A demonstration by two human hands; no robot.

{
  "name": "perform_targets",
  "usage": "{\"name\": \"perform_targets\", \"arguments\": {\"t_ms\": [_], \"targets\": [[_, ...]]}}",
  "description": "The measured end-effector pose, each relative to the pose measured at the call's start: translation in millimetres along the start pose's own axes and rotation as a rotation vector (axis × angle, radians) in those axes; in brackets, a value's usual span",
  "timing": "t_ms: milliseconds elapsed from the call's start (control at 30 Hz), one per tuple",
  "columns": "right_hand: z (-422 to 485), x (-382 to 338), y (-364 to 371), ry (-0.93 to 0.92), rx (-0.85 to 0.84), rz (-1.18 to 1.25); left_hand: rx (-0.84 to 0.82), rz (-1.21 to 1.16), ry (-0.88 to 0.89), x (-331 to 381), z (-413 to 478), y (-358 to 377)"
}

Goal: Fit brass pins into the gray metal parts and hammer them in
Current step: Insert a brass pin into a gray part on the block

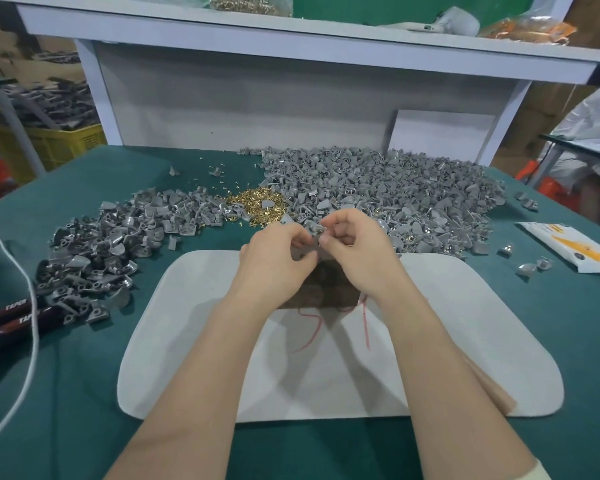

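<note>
Grip of left hand (278, 259) and right hand (359, 252) tight on one gray part (306, 250) above white pad (205, 341)

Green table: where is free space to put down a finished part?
Free: the white mat's left and right sides; the green table between mat and near edge; the strip right of the mat, nearer than the white packet. Crowded: behind the mat, both gray piles and the brass pins.

white word "taper" on the dark red tool handles (13, 305), print on white packet (568, 249) unreadable
</note>
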State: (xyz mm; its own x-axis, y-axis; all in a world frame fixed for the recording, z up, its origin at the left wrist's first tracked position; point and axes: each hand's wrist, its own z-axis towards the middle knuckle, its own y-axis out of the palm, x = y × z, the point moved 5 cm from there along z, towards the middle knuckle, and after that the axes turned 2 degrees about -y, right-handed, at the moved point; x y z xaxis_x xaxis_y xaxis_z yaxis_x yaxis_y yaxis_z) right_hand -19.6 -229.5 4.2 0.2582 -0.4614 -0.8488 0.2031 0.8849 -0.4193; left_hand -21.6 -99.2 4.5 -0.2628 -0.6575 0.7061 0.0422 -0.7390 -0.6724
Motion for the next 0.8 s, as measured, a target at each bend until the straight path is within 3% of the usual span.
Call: {"name": "perform_targets", "arguments": {"t_ms": [333,533,800], "targets": [[-2.7,-1.4,-1.6,0.102,0.015,0.149,0.077,-0.014,0.001,3.0,0.1,-4.1],[-3.2,-4.5,-3.3,0.056,0.002,-0.064,0.122,-0.018,0.036,4.9,-0.1,-6.1],[-1.3,-4.7,-1.6,0.032,-0.017,-0.152,0.136,0.116,0.103,10.1,0.7,-3.8]]}}
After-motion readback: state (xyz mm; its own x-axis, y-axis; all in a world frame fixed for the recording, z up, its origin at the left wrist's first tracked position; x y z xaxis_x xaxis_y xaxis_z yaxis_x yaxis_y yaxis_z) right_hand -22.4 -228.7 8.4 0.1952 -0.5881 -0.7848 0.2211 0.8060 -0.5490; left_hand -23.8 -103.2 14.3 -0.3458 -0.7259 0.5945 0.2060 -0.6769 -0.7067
